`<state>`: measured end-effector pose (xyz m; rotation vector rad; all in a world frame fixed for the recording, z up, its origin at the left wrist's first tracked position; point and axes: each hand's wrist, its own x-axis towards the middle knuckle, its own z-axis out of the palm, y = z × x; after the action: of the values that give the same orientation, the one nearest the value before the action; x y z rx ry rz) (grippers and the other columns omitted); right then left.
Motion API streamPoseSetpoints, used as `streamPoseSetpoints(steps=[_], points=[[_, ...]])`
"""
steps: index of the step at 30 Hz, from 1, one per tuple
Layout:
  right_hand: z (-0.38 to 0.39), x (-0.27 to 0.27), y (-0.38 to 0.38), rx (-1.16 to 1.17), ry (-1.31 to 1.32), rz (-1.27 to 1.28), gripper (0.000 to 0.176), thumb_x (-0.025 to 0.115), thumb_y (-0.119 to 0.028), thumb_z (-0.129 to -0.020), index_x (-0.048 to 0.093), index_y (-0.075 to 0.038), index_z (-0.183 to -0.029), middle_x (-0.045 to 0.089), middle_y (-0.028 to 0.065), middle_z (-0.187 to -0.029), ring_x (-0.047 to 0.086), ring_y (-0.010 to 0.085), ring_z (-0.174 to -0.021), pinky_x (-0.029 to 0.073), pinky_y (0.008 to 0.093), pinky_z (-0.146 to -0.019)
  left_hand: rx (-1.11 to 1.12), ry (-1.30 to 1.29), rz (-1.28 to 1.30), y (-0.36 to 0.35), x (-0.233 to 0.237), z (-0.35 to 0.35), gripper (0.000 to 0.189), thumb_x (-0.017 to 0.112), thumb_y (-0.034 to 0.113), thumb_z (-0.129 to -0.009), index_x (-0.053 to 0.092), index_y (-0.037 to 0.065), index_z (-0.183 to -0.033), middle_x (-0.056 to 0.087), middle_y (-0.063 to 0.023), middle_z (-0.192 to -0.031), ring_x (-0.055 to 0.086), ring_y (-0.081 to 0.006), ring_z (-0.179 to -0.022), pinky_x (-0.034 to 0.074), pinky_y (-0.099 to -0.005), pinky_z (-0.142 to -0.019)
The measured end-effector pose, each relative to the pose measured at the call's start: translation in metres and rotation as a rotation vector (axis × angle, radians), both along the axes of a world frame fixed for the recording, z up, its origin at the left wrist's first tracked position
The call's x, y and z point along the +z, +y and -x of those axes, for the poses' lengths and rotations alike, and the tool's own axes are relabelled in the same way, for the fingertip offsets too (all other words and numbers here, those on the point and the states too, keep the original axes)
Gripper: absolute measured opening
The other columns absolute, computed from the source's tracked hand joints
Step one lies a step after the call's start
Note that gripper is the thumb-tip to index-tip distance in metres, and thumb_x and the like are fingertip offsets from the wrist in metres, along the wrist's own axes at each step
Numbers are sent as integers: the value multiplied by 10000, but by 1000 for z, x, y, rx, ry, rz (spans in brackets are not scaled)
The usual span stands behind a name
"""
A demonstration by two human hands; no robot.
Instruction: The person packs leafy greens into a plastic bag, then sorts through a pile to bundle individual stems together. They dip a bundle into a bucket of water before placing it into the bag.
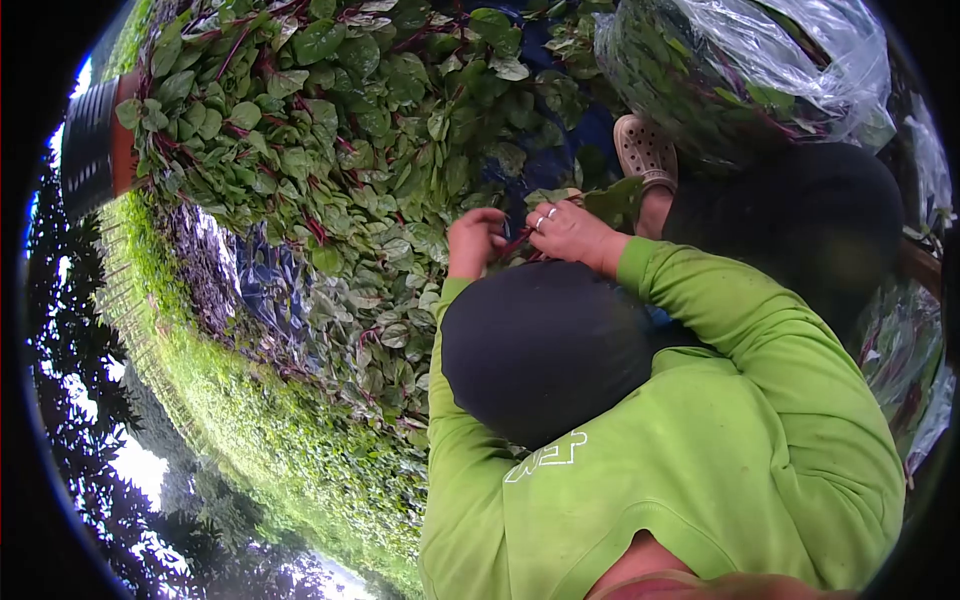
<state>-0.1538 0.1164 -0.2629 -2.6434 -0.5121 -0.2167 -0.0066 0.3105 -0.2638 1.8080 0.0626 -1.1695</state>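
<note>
Leaf pile, left hand, right hand curled around stems

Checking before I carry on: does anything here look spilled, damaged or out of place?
Nothing stands out. The left hand and right hand pinch red stems at the heap of green leaves on the dark blue sheet; the clear plastic bag stuffed with leaves looks intact.

Top: lime-green long-sleeved sweatshirt, with a few small dark specks on the cloth.
Sleeves: same green, full length, cuffs closing at the wrists; left sleeve, right sleeve.
Marking: white outline lettering on the chest, creased, not legible.
Trousers: plain black.
Footwear: beige perforated clog with heel strap.
Jewellery: pale metal rings on the right hand.
</note>
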Motion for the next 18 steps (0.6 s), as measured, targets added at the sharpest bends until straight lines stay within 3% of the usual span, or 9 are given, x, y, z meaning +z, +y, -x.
streamPoseSetpoints(steps=[1,4,5,8,10,12,15,18], points=[[-1,2,0,-8,11,8,199,609,-229,-776,689,-85,-887,621,66,-1054,605,251,-1043,506,375,-835,139,-36,-96,-1,5,-5,363,519,-44,-886,674,-9,-1212,697,-70,-1076,644,-127,-870,522,-258,-725],[-3,5,-1,5,-127,57,204,641,-232,-781,703,-95,-918,609,53,-1056,574,238,-1097,472,376,-909,-6,23,43,-15,19,2,434,489,-74,-877,660,6,-1268,659,-107,-1233,664,-157,-1004,550,-280,-781],[-2,6,0,37,-138,38,199,633,-224,-783,701,-91,-914,610,57,-1067,574,239,-1110,472,384,-932,-199,-47,211,-19,24,4,473,464,-97,-883,652,26,-1299,617,-135,-1323,669,-192,-1087,570,-305,-840],[-11,3,2,111,-209,-20,194,608,-201,-794,696,-75,-913,613,71,-1118,560,243,-1173,464,409,-1006,-52,586,420,-22,16,11,464,459,-111,-890,660,24,-1287,616,-135,-1333,657,-204,-1135,573,-340,-889],[-11,-20,8,108,-271,-53,205,587,-184,-805,690,-58,-928,614,86,-1174,535,249,-1248,445,430,-1065,-149,561,389,-19,1,6,476,507,-127,-882,631,22,-1317,656,-110,-1252,667,-194,-1097,567,-328,-909],[-7,-20,4,155,-150,-61,214,571,-171,-816,682,-43,-947,604,98,-1238,508,264,-1307,428,443,-1095,-192,564,331,-20,-3,5,474,530,-124,-885,616,19,-1328,680,-86,-1188,673,-187,-1072,564,-317,-901],[-9,-13,5,161,-150,-40,237,558,-161,-830,675,-28,-987,587,108,-1304,484,287,-1354,415,453,-1114,-161,534,432,-10,5,5,454,548,-103,-899,606,14,-1335,690,-64,-1151,674,-171,-1034,551,-304,-904],[-10,-12,8,164,-171,-44,267,558,-157,-836,676,-19,-1032,572,112,-1340,465,303,-1376,411,451,-1118,-184,541,390,7,7,3,288,595,-4,-937,654,2,-1219,685,-87,-1185,669,-177,-1067,535,-336,-946]])
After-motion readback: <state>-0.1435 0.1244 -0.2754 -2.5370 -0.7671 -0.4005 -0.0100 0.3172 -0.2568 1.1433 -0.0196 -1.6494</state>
